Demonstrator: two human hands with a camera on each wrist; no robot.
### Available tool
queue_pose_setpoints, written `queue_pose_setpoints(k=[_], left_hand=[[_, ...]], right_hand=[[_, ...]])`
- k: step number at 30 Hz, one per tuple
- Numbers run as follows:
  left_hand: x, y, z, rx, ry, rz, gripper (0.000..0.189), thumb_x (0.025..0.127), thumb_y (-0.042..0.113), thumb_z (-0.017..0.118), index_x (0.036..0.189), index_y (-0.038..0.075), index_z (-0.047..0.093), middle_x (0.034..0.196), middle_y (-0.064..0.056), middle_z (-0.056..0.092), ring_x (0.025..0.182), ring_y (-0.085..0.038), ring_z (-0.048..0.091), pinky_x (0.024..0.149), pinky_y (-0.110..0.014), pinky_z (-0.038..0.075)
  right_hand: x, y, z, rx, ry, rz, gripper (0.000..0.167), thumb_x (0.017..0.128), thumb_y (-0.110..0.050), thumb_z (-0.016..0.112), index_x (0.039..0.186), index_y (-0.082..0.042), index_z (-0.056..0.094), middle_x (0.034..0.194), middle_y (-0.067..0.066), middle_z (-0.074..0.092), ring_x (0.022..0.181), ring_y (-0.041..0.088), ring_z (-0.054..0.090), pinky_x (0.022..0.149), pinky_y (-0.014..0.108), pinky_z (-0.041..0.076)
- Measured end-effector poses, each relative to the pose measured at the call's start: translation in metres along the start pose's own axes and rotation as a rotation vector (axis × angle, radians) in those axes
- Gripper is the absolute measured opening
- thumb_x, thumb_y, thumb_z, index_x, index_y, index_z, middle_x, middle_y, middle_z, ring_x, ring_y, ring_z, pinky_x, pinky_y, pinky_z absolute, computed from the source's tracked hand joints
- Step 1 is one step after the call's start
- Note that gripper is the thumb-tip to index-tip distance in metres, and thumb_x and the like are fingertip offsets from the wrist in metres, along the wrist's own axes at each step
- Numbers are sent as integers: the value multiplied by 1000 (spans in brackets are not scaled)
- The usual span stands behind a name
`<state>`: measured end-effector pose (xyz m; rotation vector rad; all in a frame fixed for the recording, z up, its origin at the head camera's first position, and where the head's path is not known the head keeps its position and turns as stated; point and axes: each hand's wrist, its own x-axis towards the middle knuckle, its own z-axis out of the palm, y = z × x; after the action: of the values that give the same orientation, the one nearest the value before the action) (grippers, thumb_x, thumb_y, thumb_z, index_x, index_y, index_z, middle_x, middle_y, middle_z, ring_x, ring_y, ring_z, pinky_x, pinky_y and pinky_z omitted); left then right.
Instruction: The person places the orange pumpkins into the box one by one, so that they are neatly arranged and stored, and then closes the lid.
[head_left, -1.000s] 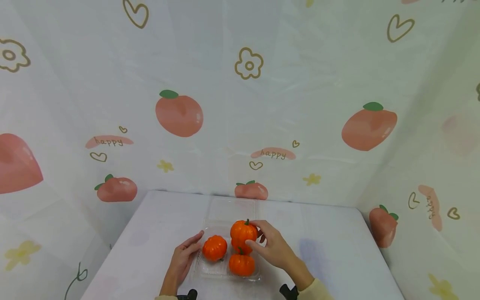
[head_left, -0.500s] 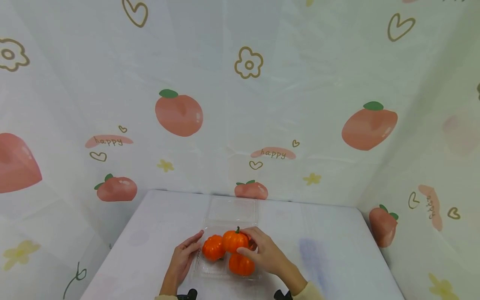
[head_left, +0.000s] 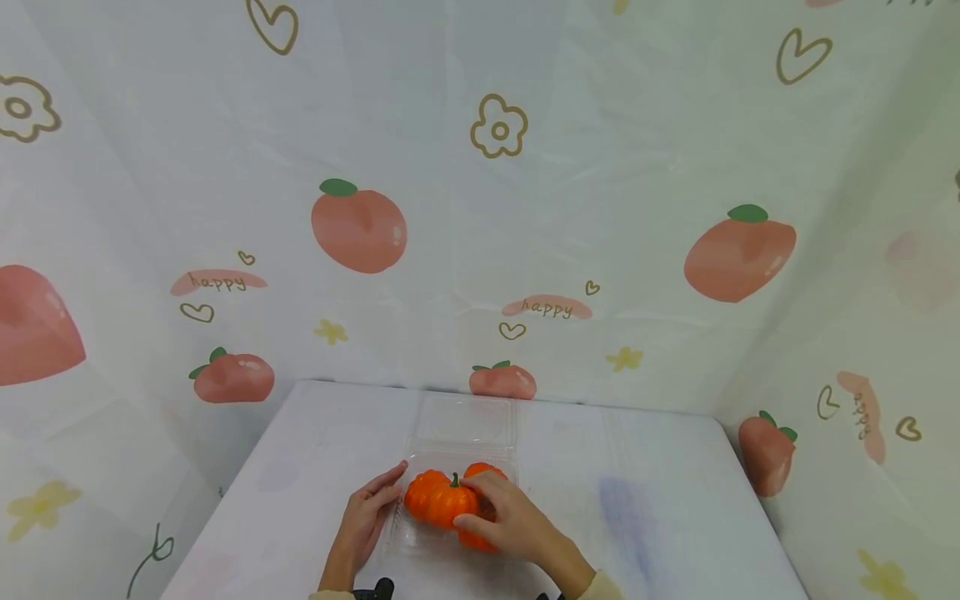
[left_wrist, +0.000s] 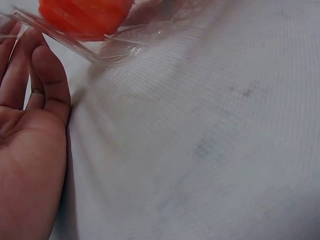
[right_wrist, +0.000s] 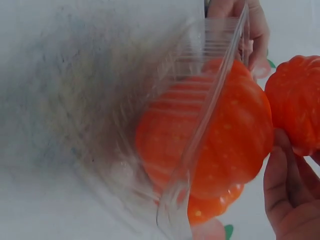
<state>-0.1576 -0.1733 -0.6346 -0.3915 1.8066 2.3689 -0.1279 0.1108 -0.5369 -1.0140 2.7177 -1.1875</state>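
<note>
My right hand [head_left: 513, 521] grips a small orange pumpkin [head_left: 452, 507] by its right side, its green stem upward, over a clear plastic clamshell box [head_left: 423, 540]. In the right wrist view this pumpkin [right_wrist: 299, 100] is raised above the box wall. Another pumpkin [head_left: 420, 492] in the box is partly covered by it. Two more, one at the back right [head_left: 485, 468] and one at the front [head_left: 475, 543], are partly hidden by the right hand. My left hand [head_left: 362, 521] holds the box's left rim; the left wrist view shows its curled fingers [left_wrist: 50, 75] at the plastic edge.
The box's clear lid [head_left: 465, 423] lies folded back toward the rear of the table. A white cloth [head_left: 660, 500] covers the tabletop. Behind and at the sides hangs a pale curtain [head_left: 600, 167] printed with peaches, hearts and flowers.
My right hand has carried the pumpkin left and toward me, from the back right of the box to beside the left pumpkin. The left hand has stayed at the rim.
</note>
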Motion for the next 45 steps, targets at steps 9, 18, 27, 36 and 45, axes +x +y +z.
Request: queue_pose_setpoints(k=[9, 18, 27, 36, 45], left_hand=[[-1, -1, -1, -26, -6, 3, 51, 93, 13, 72, 140, -3, 58, 126, 13, 73, 110, 12, 63, 92, -6, 51], [0, -2, -1, 13, -3, 1, 51, 94, 17, 71, 140, -1, 59, 132, 9, 71, 110, 13, 62, 96, -9, 51], [0, 0, -1, 25, -6, 5, 51, 94, 17, 71, 140, -2, 58, 134, 7, 70, 111, 13, 61, 97, -11, 52], [0, 1, 0, 41, 20, -31, 53, 93, 20, 73, 141, 3, 59, 140, 3, 66, 119, 8, 61, 110, -25, 43], [3, 0, -1, 8, 15, -28, 52, 93, 17, 73, 140, 1, 59, 133, 8, 70, 111, 12, 62, 97, -11, 52]], right_hand=[[3, -6, 7, -68, -24, 17, 57, 96, -60, 59, 135, -20, 62, 128, -4, 67, 112, 14, 63, 99, 34, 59], [10, -11, 17, -179, -45, 1, 53, 93, -64, 62, 124, -23, 69, 110, -9, 70, 102, 8, 58, 91, 28, 55], [19, -13, 18, -230, -99, 68, 59, 92, -70, 56, 121, -21, 71, 106, -10, 71, 95, 5, 55, 86, 26, 52], [22, -15, 18, -220, -161, 99, 61, 93, -69, 55, 124, -19, 70, 114, -8, 73, 97, 6, 58, 89, 29, 52], [21, -18, 18, -243, -128, 41, 60, 90, -69, 61, 129, -23, 65, 122, -6, 67, 105, 9, 58, 93, 30, 56]])
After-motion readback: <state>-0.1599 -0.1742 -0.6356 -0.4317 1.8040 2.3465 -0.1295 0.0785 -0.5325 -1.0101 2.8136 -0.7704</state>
